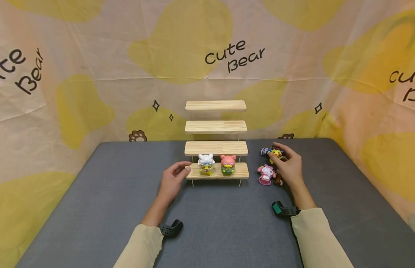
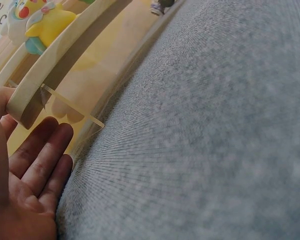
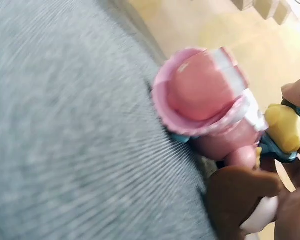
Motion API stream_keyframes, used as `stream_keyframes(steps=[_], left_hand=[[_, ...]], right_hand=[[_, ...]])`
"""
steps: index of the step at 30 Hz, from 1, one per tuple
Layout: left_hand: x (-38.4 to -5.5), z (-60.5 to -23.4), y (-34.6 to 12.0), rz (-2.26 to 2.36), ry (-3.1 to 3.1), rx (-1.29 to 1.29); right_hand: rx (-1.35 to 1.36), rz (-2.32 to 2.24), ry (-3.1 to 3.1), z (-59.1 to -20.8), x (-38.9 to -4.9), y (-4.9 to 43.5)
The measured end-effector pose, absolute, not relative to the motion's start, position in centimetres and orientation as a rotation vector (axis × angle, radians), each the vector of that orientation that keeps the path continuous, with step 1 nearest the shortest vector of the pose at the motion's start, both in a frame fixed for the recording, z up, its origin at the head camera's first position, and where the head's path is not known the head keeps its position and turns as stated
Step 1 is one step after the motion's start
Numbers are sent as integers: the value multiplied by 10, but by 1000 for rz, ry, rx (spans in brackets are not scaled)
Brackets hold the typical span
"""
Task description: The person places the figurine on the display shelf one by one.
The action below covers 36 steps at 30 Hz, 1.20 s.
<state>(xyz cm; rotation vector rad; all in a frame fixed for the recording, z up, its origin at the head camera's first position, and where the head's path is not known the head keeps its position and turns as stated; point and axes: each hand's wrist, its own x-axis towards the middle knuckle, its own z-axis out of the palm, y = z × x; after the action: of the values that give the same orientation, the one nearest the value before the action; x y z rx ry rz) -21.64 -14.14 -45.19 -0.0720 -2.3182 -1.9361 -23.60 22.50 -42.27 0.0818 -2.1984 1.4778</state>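
Note:
A four-step wooden display shelf [image 1: 216,149] stands on the grey table. My left hand [image 1: 172,182] grips the left end of its lowest step between thumb and index finger; its other fingers [image 2: 45,162] extend below the board. On that step stand a yellow figurine in a white hood [image 1: 206,164] and a pink-hooded figurine [image 1: 228,165]. Right of the shelf, my right hand [image 1: 291,163] pinches a yellow figurine with dark blue parts [image 1: 277,153]. Near that hand are a pink figurine [image 1: 266,174], a brown figurine [image 1: 278,179], partly hidden, and a purple-and-blue one [image 1: 264,151].
A patterned cloth [image 1: 180,44] hangs behind the table [image 1: 220,223] and along its sides. The three upper steps, such as the top step [image 1: 215,105], rise toward the cloth. Thin legs [image 1: 240,182] support the lowest step.

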Motion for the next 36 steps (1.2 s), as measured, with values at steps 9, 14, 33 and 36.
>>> stream_keyframes(steps=[9,14,33,36], left_hand=[[-223,-464,-144,-1927,-2291,-95],[-223,-465,-144,-1925,-2289,-99],[-224,-466,-143,-1914,-2287,-104],[-224,-466,-143,-1908,-2289,-100]], right_hand=[[106,1530,-2250,-411,-230,223],[171,1547,-2287,-408,-229,222],[383,1543,-2132,-392,-238,218],[422,1543,-2072,-385,-236,212]])
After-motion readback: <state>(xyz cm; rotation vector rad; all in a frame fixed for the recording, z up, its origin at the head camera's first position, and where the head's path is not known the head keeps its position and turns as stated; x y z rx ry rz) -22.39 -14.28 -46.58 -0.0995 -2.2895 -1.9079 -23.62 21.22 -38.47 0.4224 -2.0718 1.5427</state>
